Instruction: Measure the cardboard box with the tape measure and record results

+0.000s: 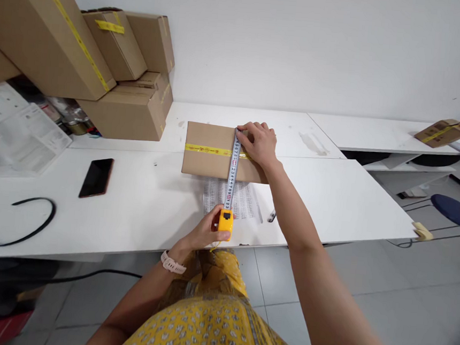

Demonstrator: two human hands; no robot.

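Observation:
A cardboard box with a yellow printed tape strip lies on the white table. Across its top, from the far edge toward me, runs the extended metal blade of a tape measure. My left hand is closed around the yellow tape measure case near the table's front edge. At the box's far edge, the fingers of my right hand press the blade's end down, while the palm covers the box's right part. Partly under the box is a sheet of printed paper.
Stacked cardboard boxes stand at the back left, beside clear plastic packaging. A phone and a black curved band lie on the left. Farther right are a small taped box and a blue stool.

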